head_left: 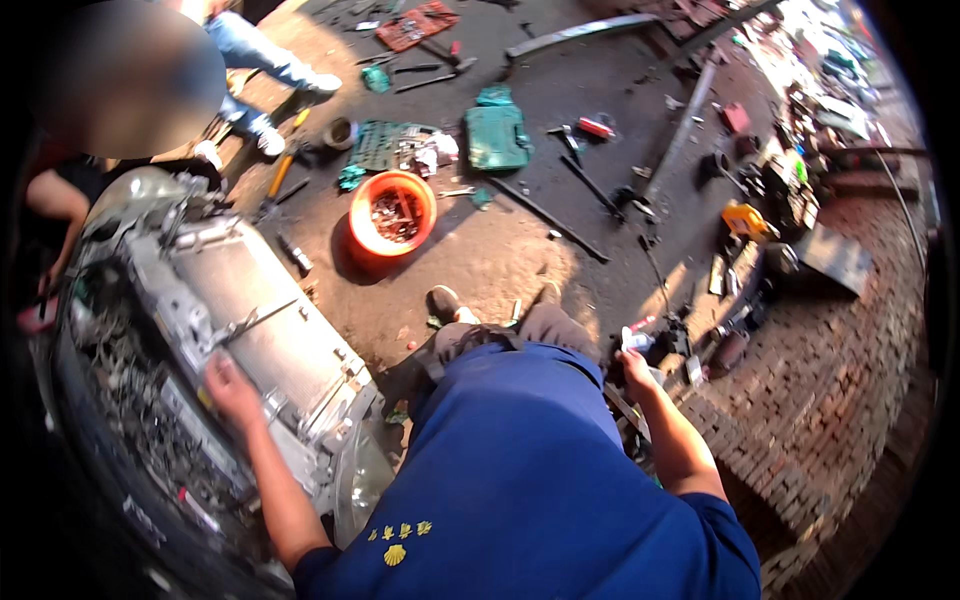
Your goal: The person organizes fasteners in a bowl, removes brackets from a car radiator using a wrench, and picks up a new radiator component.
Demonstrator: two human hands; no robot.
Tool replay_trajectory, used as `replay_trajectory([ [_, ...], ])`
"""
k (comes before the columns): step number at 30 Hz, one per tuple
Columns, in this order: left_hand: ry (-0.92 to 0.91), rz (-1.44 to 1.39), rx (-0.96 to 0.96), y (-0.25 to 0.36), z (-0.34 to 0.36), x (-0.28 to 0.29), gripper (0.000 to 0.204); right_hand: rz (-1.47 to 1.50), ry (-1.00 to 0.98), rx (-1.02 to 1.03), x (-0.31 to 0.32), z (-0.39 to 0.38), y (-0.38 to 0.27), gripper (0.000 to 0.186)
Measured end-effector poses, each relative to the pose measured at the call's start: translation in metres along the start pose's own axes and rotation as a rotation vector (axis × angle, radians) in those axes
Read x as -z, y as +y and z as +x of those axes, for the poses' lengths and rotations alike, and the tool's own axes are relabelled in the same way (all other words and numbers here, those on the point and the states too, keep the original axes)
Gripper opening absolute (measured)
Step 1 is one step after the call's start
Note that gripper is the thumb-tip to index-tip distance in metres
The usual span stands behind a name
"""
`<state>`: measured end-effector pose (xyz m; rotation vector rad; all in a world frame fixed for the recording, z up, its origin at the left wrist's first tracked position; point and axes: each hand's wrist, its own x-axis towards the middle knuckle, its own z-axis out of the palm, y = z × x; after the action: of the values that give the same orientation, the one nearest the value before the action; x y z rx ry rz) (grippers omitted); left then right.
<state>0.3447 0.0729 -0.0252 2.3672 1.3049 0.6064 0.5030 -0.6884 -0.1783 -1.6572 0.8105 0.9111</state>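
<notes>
My left hand (232, 390) is over the front of a car, next to the metal crossmember, with its fingers stretched out and nothing seen in them. Beside it lies the flat, silvery radiator (270, 310), framed by metal brackets. Beyond my left forearm is the engine bay (120, 380), full of dark parts and hoses. Off to my right side, my right hand (637, 374) is closed around a small white object (636, 341), too small to tell exactly. A headlight (368, 475) sits at the car's near corner.
An orange bucket (366, 228) of metal bits stands ahead. Around it lie a green tool case (497, 137), an open socket tray (385, 146), a long bar (550, 220) and hammers. Another person (60, 205) is at the car's far end. Bricks (800, 400) are stacked on the right.
</notes>
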Motion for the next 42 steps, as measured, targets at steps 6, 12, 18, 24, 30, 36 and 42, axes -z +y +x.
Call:
replay_trajectory([
  [6, -1.072, -0.199, 0.137, 0.062, -0.221, -0.049, 0.015, -0.120, -0.186, 0.091, 0.026, -0.058, 0.031, 0.029],
  [12, -1.280, -0.318, 0.662, 0.045, -0.421, -0.041, 0.022, -0.377, -0.196, 0.151, 0.097, -0.062, 0.020, 0.032],
  [18, -1.229, -0.383, 0.786, 0.071, -0.487, -0.043, 0.036, -0.399, -0.203, 0.187, 0.127, -0.047, 0.004, 0.031],
  [24, -1.049, -0.576, 1.098, 0.107, -0.492, -0.045, 0.037, -0.451, -0.245, 0.220, 0.120, -0.044, -0.012, 0.029],
  [30, -0.995, -0.860, 1.229, 0.073, -0.504, -0.062, 0.038, -0.519, -0.293, 0.253, 0.092, -0.051, -0.037, 0.028],
  [36, -1.031, -0.779, 1.399, 0.093, -0.463, -0.055, 0.039, -0.564, -0.295, 0.269, 0.067, -0.055, -0.061, 0.026],
  [42, -1.485, -0.424, 0.826, 0.050, -0.435, -0.026, 0.041, -0.601, -0.307, 0.290, 0.044, -0.049, -0.073, 0.025],
])
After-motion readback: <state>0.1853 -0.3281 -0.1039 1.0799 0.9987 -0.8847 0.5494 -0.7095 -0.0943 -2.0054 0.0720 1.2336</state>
